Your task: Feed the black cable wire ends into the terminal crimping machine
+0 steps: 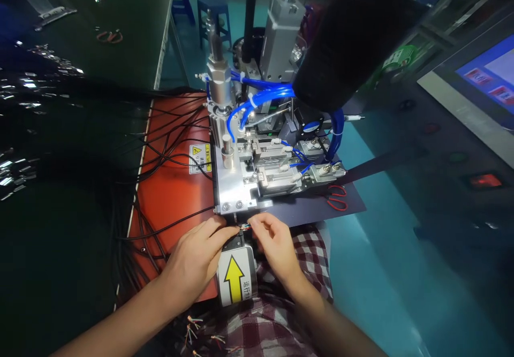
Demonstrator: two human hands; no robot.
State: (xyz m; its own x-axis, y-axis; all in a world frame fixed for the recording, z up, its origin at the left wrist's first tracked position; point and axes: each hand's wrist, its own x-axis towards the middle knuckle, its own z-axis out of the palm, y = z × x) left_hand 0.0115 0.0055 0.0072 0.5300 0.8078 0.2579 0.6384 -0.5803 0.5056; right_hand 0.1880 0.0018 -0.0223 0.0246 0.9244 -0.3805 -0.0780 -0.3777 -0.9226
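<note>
In the head view my left hand (196, 255) is closed, thumb and fingers pinched on the end of a black cable. Thin coloured wires (245, 227) show at its fingertips, small and partly covered. My right hand (277, 244) pinches the wires' free side from the right. Both hands are at the front edge of a metal machine fixture (233, 191), just above a black block on a feeder with a yellow arrow label (234, 279). The exact grip on each wire is hidden by the fingers.
Black cables (172, 159) trail over the orange-red surface (176, 185) at left. Blue air tubes (273, 92) and cylinders stand behind my hands. Red-handled scissors (338, 198) lie at right. Stripped cable ends (193, 327) hang near my lap. A control panel (461, 148) stands far right.
</note>
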